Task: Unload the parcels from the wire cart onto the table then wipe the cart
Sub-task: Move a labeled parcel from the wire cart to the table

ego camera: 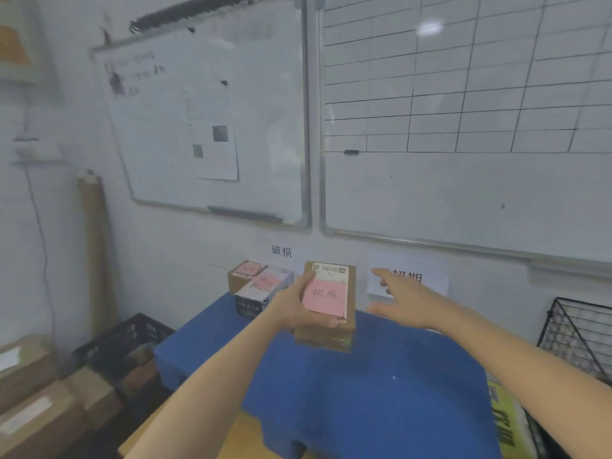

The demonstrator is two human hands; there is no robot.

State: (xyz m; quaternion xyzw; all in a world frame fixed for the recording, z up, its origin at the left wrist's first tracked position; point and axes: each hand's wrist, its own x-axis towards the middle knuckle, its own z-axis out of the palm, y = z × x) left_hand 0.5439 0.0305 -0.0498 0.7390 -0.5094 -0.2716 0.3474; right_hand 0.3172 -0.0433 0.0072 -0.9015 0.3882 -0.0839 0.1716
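The brown cardboard parcel [331, 303], white label and pink handwritten note on top, is at the blue-covered table [381, 392] in my left hand [291, 309]'s grip. My right hand [404, 299] hovers beside it, fingers spread.

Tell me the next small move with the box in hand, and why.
Probably set the box down on the blue table beside the two parcels at the back: the left hand grips it low over the table, and the right hand is open.

Soft, hazy, evenly lit view; lamp glare on whiteboard [429, 27].
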